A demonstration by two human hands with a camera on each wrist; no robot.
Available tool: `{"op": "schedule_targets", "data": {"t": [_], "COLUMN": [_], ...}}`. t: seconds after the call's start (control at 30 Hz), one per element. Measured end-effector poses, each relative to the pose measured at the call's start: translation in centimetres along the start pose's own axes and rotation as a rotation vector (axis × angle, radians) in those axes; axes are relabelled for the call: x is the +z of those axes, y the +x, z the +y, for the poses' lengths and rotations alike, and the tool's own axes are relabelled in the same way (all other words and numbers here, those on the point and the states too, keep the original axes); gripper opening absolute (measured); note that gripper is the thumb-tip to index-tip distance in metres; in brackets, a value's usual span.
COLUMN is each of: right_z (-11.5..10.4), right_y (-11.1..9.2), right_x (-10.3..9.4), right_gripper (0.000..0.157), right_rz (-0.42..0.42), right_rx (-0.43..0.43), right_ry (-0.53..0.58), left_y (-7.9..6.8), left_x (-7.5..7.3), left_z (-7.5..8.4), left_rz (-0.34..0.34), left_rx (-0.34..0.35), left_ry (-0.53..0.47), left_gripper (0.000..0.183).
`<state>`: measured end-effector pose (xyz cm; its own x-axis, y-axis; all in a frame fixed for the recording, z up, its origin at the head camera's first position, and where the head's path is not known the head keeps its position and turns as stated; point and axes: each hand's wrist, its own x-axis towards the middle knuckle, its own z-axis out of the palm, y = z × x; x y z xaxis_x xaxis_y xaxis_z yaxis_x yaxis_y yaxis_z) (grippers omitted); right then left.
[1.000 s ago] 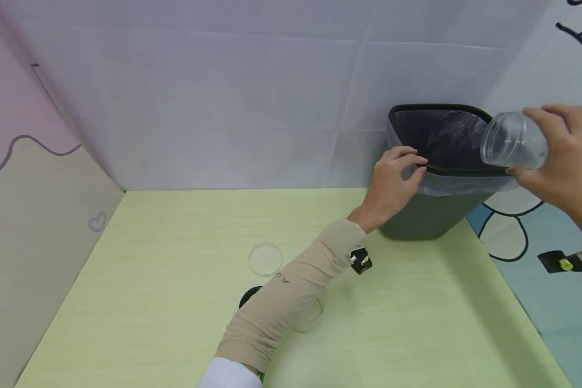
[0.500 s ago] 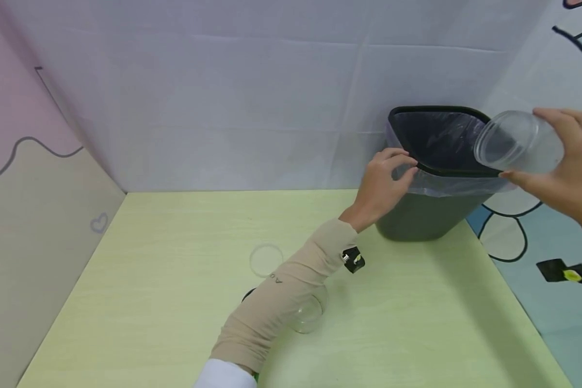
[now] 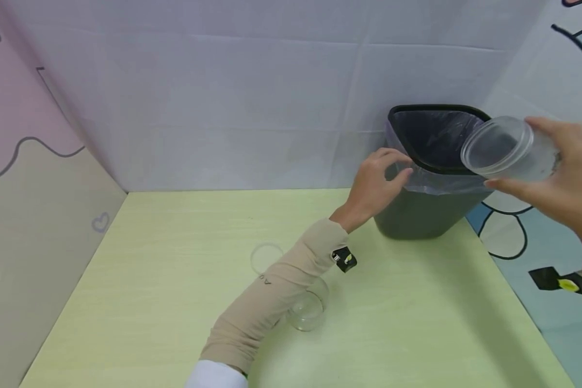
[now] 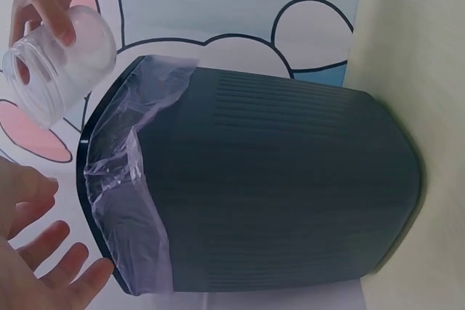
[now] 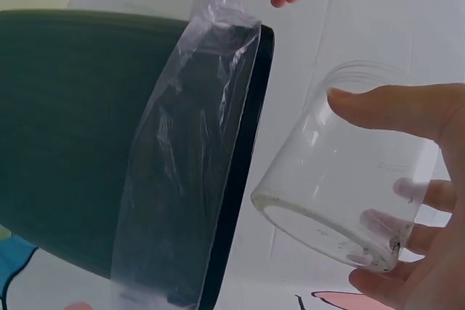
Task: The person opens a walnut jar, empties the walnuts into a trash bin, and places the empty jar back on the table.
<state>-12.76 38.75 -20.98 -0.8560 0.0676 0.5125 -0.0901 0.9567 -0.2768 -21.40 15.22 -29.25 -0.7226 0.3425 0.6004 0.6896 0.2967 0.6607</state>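
My right hand (image 3: 574,180) grips a clear jar (image 3: 506,148) round its side. Lying on its side, the jar has its mouth towards the bin's near right rim. Dark specks cling near the jar's base (image 5: 341,241) in the right wrist view. The dark grey-green bin (image 3: 414,215) stands upright at the table's back right, and a translucent bag (image 4: 131,230) is folded over its rim. My left hand (image 3: 371,186) hovers at the bin's left rim with bent, spread fingers and nothing held. In the left wrist view a fingertip is very close to the rim; contact is unclear.
A thin clear ring or lid (image 3: 267,244) lies on the pale yellow table (image 3: 174,302). A clear round container (image 3: 306,312) stands partly behind my left forearm. A pale sheet wall (image 3: 223,108) rises behind the table and bin.
The right hand has brought the jar slightly left and turned its mouth more towards the camera. My left hand has drifted a little left, away from the bin's opening.
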Motion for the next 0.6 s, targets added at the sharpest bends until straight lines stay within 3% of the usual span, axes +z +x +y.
{"op": "schedule_targets", "data": {"t": [0.17,0.4,0.6], "right_z": [-0.4,-0.8,-1.2], "right_y": [-0.4,-1.1,-1.6], "right_x": [0.5,1.8,2.2], "right_gripper": [0.100,0.095,0.094], "right_rz": [-0.036,0.011,-0.031], "right_rx": [0.034,-0.047,-0.016], "right_ry": [0.077,0.241,0.282], "left_y": [-0.2,-0.7,-1.4], "left_x": [-1.0,-2.4,-3.4], "left_z": [-0.2,-0.5,-0.7], "left_rz": [-0.013,-0.005,-0.013], "left_rx": [-0.020,-0.006,-0.007], "left_ry": [-0.011,0.004,0.009], "left_gripper": [0.023,0.025,0.027]}}
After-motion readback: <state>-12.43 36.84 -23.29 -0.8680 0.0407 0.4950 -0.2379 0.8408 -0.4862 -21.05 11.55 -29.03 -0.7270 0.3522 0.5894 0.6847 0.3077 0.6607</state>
